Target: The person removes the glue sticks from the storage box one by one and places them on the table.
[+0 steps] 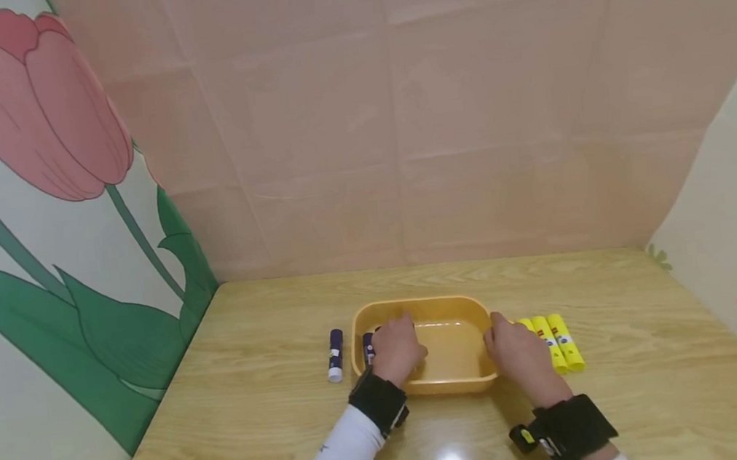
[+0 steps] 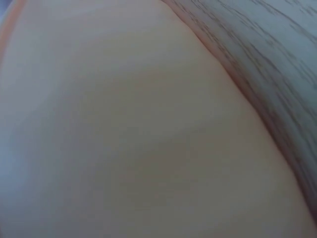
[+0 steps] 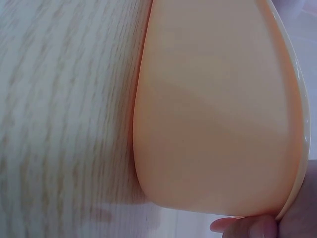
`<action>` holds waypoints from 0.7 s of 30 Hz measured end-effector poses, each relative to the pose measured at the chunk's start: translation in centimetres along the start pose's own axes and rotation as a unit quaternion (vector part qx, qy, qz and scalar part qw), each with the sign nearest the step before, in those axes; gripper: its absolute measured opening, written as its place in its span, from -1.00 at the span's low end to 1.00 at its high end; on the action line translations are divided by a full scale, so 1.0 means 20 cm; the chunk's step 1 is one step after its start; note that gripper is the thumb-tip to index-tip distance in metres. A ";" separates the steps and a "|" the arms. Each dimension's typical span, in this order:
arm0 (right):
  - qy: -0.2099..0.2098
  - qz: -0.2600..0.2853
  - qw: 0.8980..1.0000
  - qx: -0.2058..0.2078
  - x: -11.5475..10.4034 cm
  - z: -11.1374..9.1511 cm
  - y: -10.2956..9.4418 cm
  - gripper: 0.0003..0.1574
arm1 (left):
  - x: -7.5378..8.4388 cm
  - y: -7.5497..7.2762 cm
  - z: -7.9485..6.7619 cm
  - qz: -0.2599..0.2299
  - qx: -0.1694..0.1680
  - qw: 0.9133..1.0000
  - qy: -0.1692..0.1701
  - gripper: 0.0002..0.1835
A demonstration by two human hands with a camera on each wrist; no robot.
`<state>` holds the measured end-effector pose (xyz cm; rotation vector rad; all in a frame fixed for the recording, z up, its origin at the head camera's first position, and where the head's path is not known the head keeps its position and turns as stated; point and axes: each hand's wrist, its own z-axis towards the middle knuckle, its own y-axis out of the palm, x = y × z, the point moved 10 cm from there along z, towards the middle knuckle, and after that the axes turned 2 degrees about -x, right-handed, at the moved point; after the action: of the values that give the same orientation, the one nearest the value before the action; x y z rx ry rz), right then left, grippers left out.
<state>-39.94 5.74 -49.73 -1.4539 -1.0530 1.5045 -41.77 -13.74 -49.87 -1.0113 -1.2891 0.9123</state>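
Note:
A yellow-orange plastic tray (image 1: 451,386) stands on the table. My right hand (image 1: 520,352) grips its right end, and in the right wrist view the fingers (image 3: 262,227) bend over the rim. My left hand (image 1: 396,348) reaches down inside the tray's left half. Beside it in the tray lies a dark purple glue stick (image 1: 369,348), partly covered by the hand. Small dark bits show at the left fingertips, but whether they pinch something is hidden. In the left wrist view the tray wall (image 2: 148,124) fills most of the picture.
Left of the tray, another dark purple glue stick (image 1: 336,355) with a white end lies on the wood-grain table (image 1: 253,415). Several yellow glue sticks (image 1: 565,343) lie side by side to the right, partly behind the right hand. A pinkish covering (image 1: 391,111) hangs behind the table.

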 end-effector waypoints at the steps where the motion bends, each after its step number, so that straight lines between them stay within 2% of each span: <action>1: 0.001 -0.001 1.000 0.001 0.01 0.00 0.00 -0.62 | 0.00 0.00 0.00 0.001 0.001 1.000 0.002 -0.52; 11: 0.003 0.002 1.000 0.009 0.00 -0.01 -0.01 -0.57 | -0.01 -0.02 -0.01 -0.048 0.008 0.999 0.012 -0.46; 21: 0.000 -0.007 1.000 0.023 0.00 0.00 -0.01 -0.63 | -0.01 -0.05 -0.02 -0.070 0.008 0.997 0.012 -0.36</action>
<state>-39.91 5.81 -49.57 -1.4125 -1.0189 1.5097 -41.46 -14.32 -48.99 -0.9050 -1.3143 0.7989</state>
